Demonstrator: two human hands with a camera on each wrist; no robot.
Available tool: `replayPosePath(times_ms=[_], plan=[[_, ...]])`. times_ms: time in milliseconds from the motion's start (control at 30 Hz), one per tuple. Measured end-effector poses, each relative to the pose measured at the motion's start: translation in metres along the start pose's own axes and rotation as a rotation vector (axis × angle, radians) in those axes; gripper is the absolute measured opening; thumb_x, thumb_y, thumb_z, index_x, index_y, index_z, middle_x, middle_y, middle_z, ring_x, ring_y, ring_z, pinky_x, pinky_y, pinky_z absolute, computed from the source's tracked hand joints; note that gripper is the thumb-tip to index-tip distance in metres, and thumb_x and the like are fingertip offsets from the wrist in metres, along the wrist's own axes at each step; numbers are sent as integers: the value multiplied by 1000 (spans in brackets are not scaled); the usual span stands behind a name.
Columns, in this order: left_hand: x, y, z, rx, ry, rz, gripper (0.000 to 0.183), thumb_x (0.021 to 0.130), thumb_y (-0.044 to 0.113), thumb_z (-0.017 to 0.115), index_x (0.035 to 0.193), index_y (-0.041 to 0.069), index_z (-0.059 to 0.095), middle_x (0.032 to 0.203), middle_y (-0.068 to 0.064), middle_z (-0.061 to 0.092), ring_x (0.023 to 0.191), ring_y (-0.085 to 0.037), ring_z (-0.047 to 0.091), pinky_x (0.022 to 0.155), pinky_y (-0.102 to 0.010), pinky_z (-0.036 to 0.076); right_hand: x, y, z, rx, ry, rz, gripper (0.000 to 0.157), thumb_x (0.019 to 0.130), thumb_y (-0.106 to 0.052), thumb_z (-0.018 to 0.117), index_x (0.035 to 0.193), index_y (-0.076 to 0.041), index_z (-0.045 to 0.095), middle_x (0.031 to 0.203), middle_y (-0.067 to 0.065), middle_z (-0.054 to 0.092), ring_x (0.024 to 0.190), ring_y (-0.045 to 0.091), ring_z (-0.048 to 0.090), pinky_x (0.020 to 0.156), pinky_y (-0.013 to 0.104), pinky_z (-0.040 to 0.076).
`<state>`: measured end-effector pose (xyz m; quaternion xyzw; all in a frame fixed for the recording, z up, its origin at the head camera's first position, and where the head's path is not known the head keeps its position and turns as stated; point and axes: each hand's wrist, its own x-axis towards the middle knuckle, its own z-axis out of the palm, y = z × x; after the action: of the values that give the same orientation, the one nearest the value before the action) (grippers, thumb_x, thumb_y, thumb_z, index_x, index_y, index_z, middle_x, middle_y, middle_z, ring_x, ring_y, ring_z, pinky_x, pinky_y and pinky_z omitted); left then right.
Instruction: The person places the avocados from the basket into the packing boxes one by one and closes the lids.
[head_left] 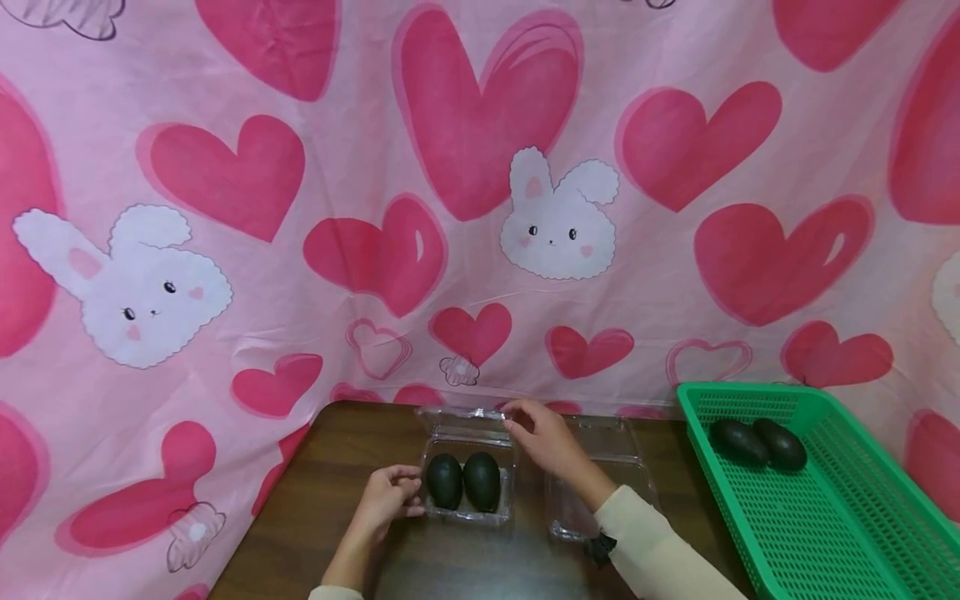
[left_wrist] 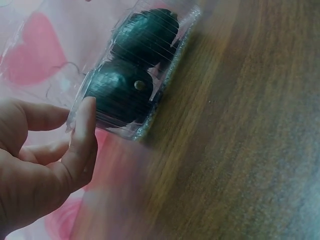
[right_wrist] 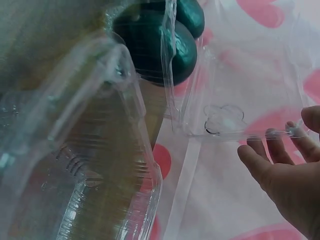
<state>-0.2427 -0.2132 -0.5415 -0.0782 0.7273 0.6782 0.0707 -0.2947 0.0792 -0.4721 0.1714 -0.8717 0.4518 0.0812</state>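
Note:
Two dark avocados (head_left: 482, 482) lie side by side in the base of a clear plastic clamshell container (head_left: 471, 518) on the table. Its hinged lid (head_left: 467, 427) stands raised at the back. At the container's left side, my left hand (head_left: 386, 500) pinches the rim between thumb and fingers, next to the nearer avocado (left_wrist: 120, 92). My right hand (head_left: 547, 440) holds the lid's right edge, its fingers (right_wrist: 280, 150) behind the clear plastic and the thumb in front.
Just right of the filled container sits a second clear clamshell (head_left: 561, 531), lid open, partly covered by my right forearm. Farther right is a green plastic basket (head_left: 862, 508) with two more avocados (head_left: 738, 442). A pink heart-patterned cloth (head_left: 652, 292) hangs behind the wooden table (head_left: 300, 517).

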Motion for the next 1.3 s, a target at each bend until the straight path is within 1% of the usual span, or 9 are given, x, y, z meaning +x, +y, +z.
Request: replayPosePath(times_ms=[133, 333, 500, 633, 733, 867, 1000, 1200, 1300], plan=[[0, 0, -1, 3, 8, -1, 30, 102, 3, 56, 124, -17, 57, 81, -8, 56, 66, -18, 58, 62, -36, 64, -8, -2, 1, -37, 1, -22, 19, 94, -17, 76, 112, -18, 72, 110, -2, 70, 102, 16, 64, 93, 43, 57], [-1, 10, -4, 44, 85, 4, 35, 108, 17, 51, 123, -14, 58, 90, -16, 61, 68, -20, 61, 60, -36, 63, -19, -1, 3, -64, -13, -65, 19, 92, -17, 78, 110, -18, 71, 108, -3, 69, 101, 18, 67, 92, 43, 60], [-2, 25, -7, 80, 128, 21, 47, 110, 32, 48, 127, -12, 56, 107, -28, 63, 81, -25, 64, 66, -39, 64, -27, -1, 4, -73, -40, -107, 22, 91, -16, 79, 112, -16, 72, 109, -2, 68, 99, 20, 66, 90, 39, 60], [-3, 36, -9, 97, 122, 39, 59, 109, 44, 47, 131, -10, 54, 119, -33, 60, 93, -33, 67, 73, -45, 64, -34, 1, 5, -102, -32, -186, 23, 89, -14, 81, 111, -15, 73, 109, -1, 69, 94, 19, 65, 84, 34, 59], [-5, 43, -9, 119, 112, 51, 65, 107, 50, 48, 134, -9, 53, 124, -33, 59, 102, -39, 67, 78, -50, 64, -40, 4, 8, -119, -33, -229, 25, 88, -13, 82, 111, -16, 73, 110, -1, 70, 99, 17, 66, 88, 36, 59], [-10, 49, -6, 166, 86, 60, 66, 105, 50, 53, 137, -7, 52, 131, -31, 58, 108, -41, 66, 84, -56, 61, -48, 5, 11, -142, -61, -234, 26, 88, -13, 82, 112, -16, 72, 113, -1, 69, 108, 17, 67, 96, 42, 58], [-14, 50, -2, 229, 59, 67, 62, 103, 47, 58, 138, -4, 52, 133, -27, 59, 108, -38, 66, 86, -56, 61, -55, 6, 13, -154, -65, -244, 27, 87, -12, 82, 112, -16, 71, 114, 0, 68, 108, 18, 68, 95, 45, 58], [-18, 44, 2, 303, 54, 83, 56, 101, 34, 66, 137, -7, 53, 119, -22, 65, 97, -28, 65, 77, -52, 62, -62, 6, 16, -145, -70, -245, 26, 90, -16, 81, 113, -13, 71, 115, -1, 68, 110, 19, 67, 96, 46, 58], [-19, 38, 3, 320, 56, 85, 54, 98, 25, 70, 136, -10, 52, 113, -22, 66, 89, -25, 64, 71, -51, 62, -66, 8, 18, -123, -74, -222, 23, 91, -18, 79, 113, -14, 70, 115, -3, 68, 112, 19, 67, 97, 45, 57]])
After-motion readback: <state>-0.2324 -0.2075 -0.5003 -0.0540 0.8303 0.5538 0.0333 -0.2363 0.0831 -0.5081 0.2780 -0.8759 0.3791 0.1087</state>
